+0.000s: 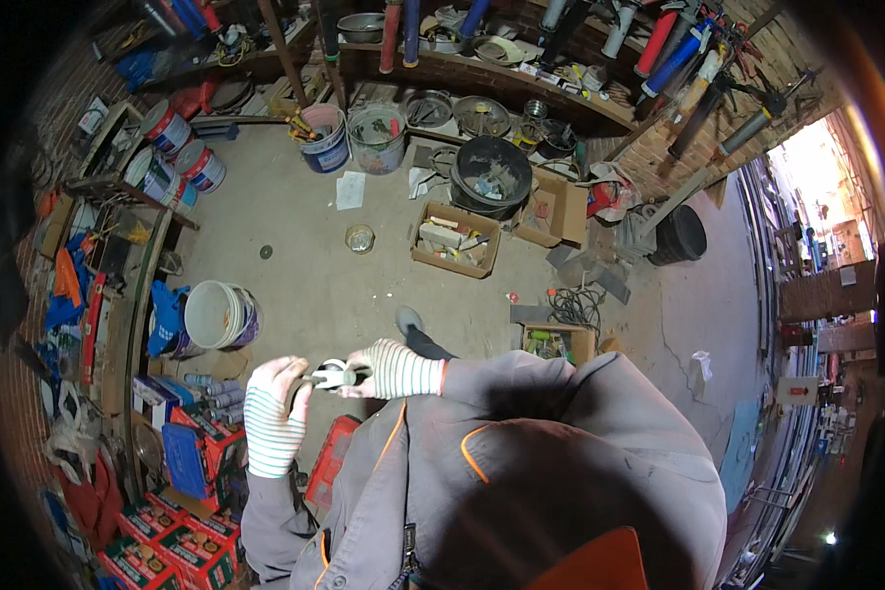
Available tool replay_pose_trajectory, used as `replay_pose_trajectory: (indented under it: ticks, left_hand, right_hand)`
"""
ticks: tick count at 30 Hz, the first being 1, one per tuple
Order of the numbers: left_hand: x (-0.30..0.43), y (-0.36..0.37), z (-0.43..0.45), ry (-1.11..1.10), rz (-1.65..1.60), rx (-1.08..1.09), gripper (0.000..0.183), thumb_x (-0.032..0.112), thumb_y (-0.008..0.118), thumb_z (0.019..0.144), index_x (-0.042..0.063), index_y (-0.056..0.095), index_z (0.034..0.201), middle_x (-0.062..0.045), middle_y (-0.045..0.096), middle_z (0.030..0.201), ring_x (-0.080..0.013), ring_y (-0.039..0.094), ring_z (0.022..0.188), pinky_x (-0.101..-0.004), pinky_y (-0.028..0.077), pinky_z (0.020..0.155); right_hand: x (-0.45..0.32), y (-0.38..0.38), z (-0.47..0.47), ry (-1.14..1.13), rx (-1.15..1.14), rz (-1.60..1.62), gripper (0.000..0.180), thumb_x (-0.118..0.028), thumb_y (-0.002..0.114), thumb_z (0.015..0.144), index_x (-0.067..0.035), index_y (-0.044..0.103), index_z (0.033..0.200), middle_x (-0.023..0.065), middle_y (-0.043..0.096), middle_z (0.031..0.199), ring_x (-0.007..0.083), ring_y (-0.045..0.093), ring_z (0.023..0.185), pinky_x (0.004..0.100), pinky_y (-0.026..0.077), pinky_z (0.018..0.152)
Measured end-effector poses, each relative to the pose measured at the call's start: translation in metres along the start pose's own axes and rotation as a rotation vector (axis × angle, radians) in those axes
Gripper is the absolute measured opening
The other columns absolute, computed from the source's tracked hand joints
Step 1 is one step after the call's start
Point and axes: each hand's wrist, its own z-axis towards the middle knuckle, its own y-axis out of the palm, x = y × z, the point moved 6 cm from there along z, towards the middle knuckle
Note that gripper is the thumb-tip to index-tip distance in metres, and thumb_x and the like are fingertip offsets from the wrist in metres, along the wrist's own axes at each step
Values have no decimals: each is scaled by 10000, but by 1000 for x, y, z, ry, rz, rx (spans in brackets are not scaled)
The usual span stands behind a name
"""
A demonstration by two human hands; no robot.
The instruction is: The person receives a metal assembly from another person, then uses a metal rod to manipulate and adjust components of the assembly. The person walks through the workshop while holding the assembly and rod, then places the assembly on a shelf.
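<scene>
My left hand, in a striped knit work glove, is raised at the lower left with its fingers bent round one end of a small white and dark object. The other end is pinched by my right hand, gloved alike, which reaches in from the right. The object looks rounded, with a dark, grey-ended part near my right fingers; its kind cannot be told. Both hands are in front of my grey jacket, above the concrete floor. Gloves hide parts of the object.
White nested buckets stand left, by a wooden shelf. A red case lies below my hands, and red boxes are stacked lower left. Ahead are a cardboard box of small items, a black tub and a glass dish.
</scene>
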Motion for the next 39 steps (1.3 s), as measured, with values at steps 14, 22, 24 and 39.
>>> replay_pose_trajectory:
  ticks: [14,22,24,39]
  left_hand:
    - [-156,-89,184,-223,96,-28,214,98,685,942,34,659,1145,-156,665,1123,-350,623,1113,-468,482,1017]
    - [-274,-61,264,-292,11,-87,399,131,707,943,14,617,1313,-200,642,1263,-376,601,1170,-455,463,1049]
    - [-302,-60,281,-288,19,-93,308,75,682,952,32,636,1253,-163,643,1225,-331,611,1140,-427,469,1041]
    - [-494,-158,480,98,-138,-115,239,-13,642,957,58,673,1183,-142,656,1185,-338,648,1117,-447,540,959]
  right_hand:
    - [1,-99,261,-227,-86,32,430,-499,747,857,-154,764,1113,167,749,856,396,717,786,484,566,723]
    - [-23,-183,379,-276,71,187,346,-342,828,838,-103,762,1080,124,749,845,278,732,729,368,562,674]
    - [-28,-191,404,-307,4,272,358,-324,826,838,-85,753,1095,135,751,892,243,721,762,358,558,708]
    - [-60,-262,617,-58,324,-36,425,-473,730,873,-92,737,1062,232,735,931,453,699,893,529,556,777]
